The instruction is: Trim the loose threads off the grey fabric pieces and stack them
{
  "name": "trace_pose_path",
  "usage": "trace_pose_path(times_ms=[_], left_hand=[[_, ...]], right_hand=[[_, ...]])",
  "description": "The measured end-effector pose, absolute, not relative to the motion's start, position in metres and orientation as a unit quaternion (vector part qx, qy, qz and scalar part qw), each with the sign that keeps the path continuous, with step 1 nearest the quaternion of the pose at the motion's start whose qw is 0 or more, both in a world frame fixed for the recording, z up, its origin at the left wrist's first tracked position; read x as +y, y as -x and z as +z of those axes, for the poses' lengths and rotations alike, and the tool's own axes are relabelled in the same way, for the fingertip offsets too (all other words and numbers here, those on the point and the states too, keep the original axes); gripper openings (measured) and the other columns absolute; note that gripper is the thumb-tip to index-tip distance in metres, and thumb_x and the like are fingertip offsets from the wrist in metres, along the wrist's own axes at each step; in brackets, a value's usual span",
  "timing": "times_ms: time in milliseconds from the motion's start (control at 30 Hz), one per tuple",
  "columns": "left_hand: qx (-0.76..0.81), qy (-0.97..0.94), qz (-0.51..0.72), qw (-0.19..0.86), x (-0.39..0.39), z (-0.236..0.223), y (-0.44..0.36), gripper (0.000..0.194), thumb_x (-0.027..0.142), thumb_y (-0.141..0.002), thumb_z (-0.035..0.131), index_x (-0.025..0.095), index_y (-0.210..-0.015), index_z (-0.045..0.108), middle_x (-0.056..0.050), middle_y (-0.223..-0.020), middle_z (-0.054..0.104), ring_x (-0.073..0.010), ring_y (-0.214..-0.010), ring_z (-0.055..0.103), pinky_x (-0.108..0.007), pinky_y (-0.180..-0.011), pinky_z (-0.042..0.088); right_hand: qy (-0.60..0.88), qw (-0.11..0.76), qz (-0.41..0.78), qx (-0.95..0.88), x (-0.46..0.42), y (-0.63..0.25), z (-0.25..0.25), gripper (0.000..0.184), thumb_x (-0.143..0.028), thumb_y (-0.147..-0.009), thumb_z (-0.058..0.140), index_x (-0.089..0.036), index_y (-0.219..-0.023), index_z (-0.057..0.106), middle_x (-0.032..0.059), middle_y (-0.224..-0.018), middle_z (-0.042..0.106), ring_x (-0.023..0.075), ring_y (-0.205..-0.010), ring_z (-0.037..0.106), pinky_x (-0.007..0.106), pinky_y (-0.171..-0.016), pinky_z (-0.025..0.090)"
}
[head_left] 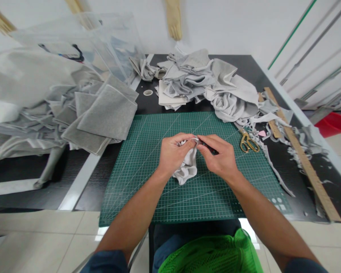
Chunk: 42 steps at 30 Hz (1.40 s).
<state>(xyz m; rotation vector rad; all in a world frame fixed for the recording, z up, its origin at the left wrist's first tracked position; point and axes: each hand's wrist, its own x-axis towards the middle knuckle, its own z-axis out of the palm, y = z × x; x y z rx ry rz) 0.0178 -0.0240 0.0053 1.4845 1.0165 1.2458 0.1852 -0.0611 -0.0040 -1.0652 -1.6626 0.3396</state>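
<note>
Head view. The left hand [173, 153] pinches a pale cloth [189, 167] over the green cutting mat [142, 155]; the right hand [220, 155], closed around a dark object [211, 148], meets it at the cloth's upper edge. Should the object be sharp, a slip could nick fabric or fingertip, both lying so close. Its tip and type are hidden by fingers.

A long wooden ruler [309, 170] lies near the tabletop's [247, 63] right edge, gold-handled scissors [245, 135] inward of it; beyond that edge is a red bucket [333, 125].
</note>
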Motion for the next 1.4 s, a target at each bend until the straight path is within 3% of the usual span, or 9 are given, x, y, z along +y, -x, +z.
trace_pose_path(times_ms=[900,1133,1267,1400], left_hand=[[0.424,-0.612,0.509,0.432,-0.0285,0.0069,-0.0211,0.012,0.031,-0.084,0.078,0.020,-0.087,0.083,-0.004,-0.089,0.080,-0.0184,-0.085,0.073,-0.029,-0.080,0.056],[0.435,-0.579,0.503,0.472,-0.0264,0.0066,-0.0205,0.016,0.033,-0.083,0.078,0.018,-0.089,0.081,-0.003,-0.084,0.078,-0.0148,-0.072,0.066,-0.026,-0.066,0.051],[0.437,-0.578,0.507,0.468,-0.0261,0.0077,-0.0201,0.013,0.030,-0.081,0.078,0.019,-0.086,0.080,-0.002,-0.080,0.076,-0.0125,-0.066,0.061,-0.025,-0.062,0.047],[0.424,-0.574,0.516,0.473,-0.0268,0.0074,-0.0201,0.008,0.027,-0.080,0.076,0.019,-0.081,0.078,-0.001,-0.078,0.074,-0.0131,-0.068,0.062,-0.025,-0.064,0.048]], right_hand=[[0.458,0.562,0.198,-0.659,-0.0599,-0.1824,-0.0051,0.019,-0.027,-0.095,0.068,-0.026,-0.110,0.080,0.0050,-0.101,0.079,0.0202,-0.089,0.073,0.037,-0.081,0.059],[0.486,0.555,0.281,-0.614,-0.0621,-0.1815,-0.0040,0.024,-0.038,-0.097,0.064,-0.024,-0.113,0.073,0.0053,-0.102,0.074,0.0195,-0.087,0.067,0.036,-0.077,0.055],[0.493,0.567,0.347,-0.561,-0.0595,-0.1803,-0.0036,0.028,-0.041,-0.088,0.073,-0.023,-0.109,0.065,0.0013,-0.089,0.065,0.0163,-0.077,0.060,0.032,-0.071,0.052],[0.504,0.527,0.392,-0.560,-0.0573,-0.1758,-0.0051,0.038,-0.036,-0.073,0.087,-0.023,-0.096,0.059,-0.0039,-0.079,0.057,0.0129,-0.068,0.050,0.028,-0.062,0.044]])
